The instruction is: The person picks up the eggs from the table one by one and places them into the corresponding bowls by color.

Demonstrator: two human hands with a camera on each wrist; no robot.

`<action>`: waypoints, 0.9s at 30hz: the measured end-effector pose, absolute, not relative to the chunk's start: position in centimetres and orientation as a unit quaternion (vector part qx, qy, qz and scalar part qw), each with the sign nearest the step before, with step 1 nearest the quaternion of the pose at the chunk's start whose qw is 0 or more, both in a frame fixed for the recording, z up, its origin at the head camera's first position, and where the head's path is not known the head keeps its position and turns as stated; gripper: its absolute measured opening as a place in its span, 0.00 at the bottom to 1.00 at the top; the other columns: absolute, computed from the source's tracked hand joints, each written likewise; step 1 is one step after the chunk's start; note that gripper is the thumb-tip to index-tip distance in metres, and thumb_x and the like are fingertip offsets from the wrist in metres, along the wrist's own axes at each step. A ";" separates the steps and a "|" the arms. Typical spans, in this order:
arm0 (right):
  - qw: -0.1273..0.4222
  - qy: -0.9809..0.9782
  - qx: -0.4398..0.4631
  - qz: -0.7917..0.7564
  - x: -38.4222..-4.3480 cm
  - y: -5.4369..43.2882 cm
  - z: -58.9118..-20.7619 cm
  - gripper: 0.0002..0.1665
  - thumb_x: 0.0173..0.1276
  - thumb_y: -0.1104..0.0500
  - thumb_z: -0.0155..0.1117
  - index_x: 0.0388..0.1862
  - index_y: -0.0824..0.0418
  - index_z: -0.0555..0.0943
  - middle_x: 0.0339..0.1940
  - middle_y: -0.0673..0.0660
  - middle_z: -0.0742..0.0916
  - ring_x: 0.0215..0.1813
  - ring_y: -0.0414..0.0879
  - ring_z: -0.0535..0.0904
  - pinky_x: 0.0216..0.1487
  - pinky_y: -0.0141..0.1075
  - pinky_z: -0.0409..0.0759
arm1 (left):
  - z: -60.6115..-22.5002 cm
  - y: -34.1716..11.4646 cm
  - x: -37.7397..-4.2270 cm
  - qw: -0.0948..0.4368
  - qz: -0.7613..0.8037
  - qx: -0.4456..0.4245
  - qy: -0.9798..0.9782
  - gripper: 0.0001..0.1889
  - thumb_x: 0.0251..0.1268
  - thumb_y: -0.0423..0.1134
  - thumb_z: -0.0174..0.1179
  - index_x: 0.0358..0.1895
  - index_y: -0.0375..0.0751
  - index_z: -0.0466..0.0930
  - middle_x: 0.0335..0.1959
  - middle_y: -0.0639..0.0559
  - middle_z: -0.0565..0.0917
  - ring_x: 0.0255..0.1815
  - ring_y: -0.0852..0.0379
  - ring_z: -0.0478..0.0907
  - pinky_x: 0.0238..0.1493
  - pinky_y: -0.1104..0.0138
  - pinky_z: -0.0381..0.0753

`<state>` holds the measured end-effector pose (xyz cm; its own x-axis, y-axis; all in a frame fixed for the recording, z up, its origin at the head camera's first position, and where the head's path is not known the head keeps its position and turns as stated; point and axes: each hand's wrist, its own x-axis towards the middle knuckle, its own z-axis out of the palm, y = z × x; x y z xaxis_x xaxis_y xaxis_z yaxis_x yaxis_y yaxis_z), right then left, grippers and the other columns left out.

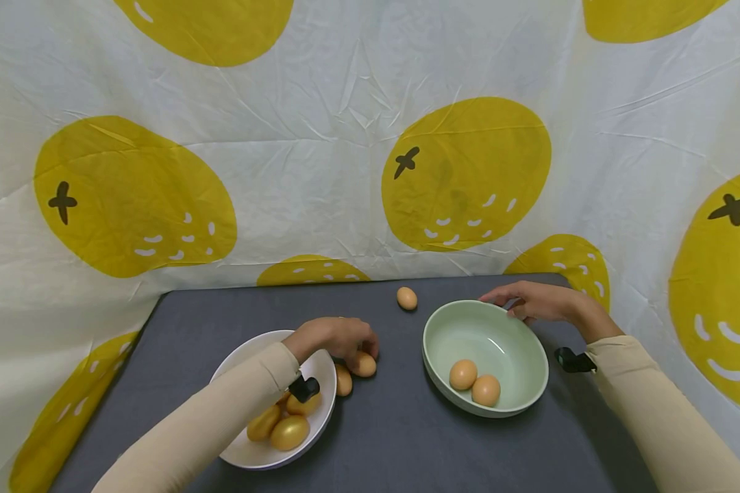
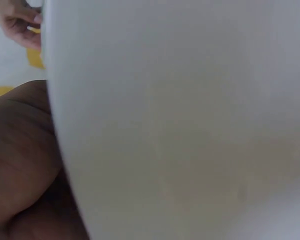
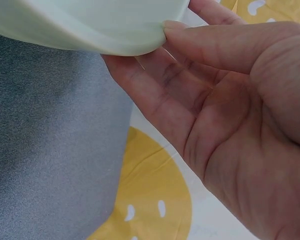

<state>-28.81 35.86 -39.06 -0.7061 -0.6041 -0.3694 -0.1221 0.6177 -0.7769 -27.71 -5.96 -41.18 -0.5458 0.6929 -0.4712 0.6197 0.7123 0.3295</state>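
My left hand (image 1: 343,337) reaches past the white bowl (image 1: 327,418), its bent fingers around a brown egg (image 1: 364,365). Whether that egg is off the table cannot be seen. Another brown egg (image 1: 343,381) lies between it and the bowl's side. The white bowl holds several golden eggs (image 1: 290,433), partly covered by my sleeve. At the right, my right hand (image 1: 539,302) holds the far right rim of a pale green bowl (image 1: 512,342), thumb on the rim and fingers (image 3: 155,100) beneath. Two brown eggs (image 1: 463,374) sit inside. White bowl wall (image 2: 180,110) fills most of the left wrist view.
One brown egg (image 1: 407,298) lies alone near the back edge of the dark grey table (image 1: 388,438). Behind hangs a white cloth (image 1: 321,192) with large yellow fruit prints. A black wrist camera (image 1: 575,360) is strapped at the right cuff.
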 end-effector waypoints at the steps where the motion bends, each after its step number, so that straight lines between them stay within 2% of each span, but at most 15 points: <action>1: 0.317 0.842 -0.216 -0.379 -28.8 35.8 -39.0 0.31 0.76 0.72 0.53 0.76 0.65 0.67 0.66 0.70 0.77 0.57 0.61 0.82 0.47 0.47 0.86 | -41.1 -6.0 -27.8 0.291 0.069 0.380 0.875 0.15 0.60 0.36 0.73 0.49 0.56 0.85 0.44 0.63 0.82 0.46 0.63 0.77 0.51 0.65 0.78; 6: 0.318 0.842 -0.216 -0.378 -28.9 35.8 -38.9 0.31 0.76 0.72 0.53 0.77 0.65 0.67 0.66 0.71 0.77 0.57 0.60 0.82 0.47 0.47 0.86 | -40.0 -6.5 -28.5 0.271 0.116 0.400 0.868 0.14 0.61 0.37 0.73 0.49 0.52 0.84 0.44 0.61 0.83 0.45 0.61 0.79 0.48 0.66 0.79; 14: 0.321 0.842 -0.214 -0.377 -29.0 35.8 -38.8 0.30 0.76 0.72 0.52 0.77 0.65 0.66 0.67 0.72 0.76 0.59 0.61 0.81 0.48 0.47 0.86 | -38.6 -7.0 -29.4 0.253 0.156 0.406 0.864 0.15 0.63 0.39 0.72 0.51 0.55 0.83 0.47 0.62 0.83 0.49 0.59 0.80 0.43 0.68 0.82; 23: 0.326 0.840 -0.212 -0.379 -29.1 35.8 -38.5 0.31 0.76 0.71 0.53 0.77 0.66 0.66 0.66 0.72 0.76 0.59 0.62 0.81 0.48 0.47 0.86 | -38.6 -7.3 -29.7 0.241 0.210 0.416 0.851 0.17 0.65 0.38 0.69 0.56 0.54 0.81 0.52 0.61 0.82 0.53 0.57 0.79 0.48 0.67 0.81; 27: 0.327 0.839 -0.212 -0.379 -29.1 35.7 -38.4 0.31 0.76 0.71 0.53 0.76 0.67 0.66 0.65 0.71 0.77 0.57 0.61 0.82 0.47 0.46 0.86 | -38.7 -7.2 -29.8 0.224 0.237 0.419 0.847 0.17 0.65 0.37 0.69 0.55 0.55 0.81 0.52 0.63 0.81 0.53 0.60 0.79 0.50 0.67 0.81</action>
<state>-29.12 35.71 -38.42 -0.6961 -0.6036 -0.3887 -0.1070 0.6226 -0.7752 -29.75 -7.24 -38.65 -0.5480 0.8166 -0.1812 0.6041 0.5362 0.5896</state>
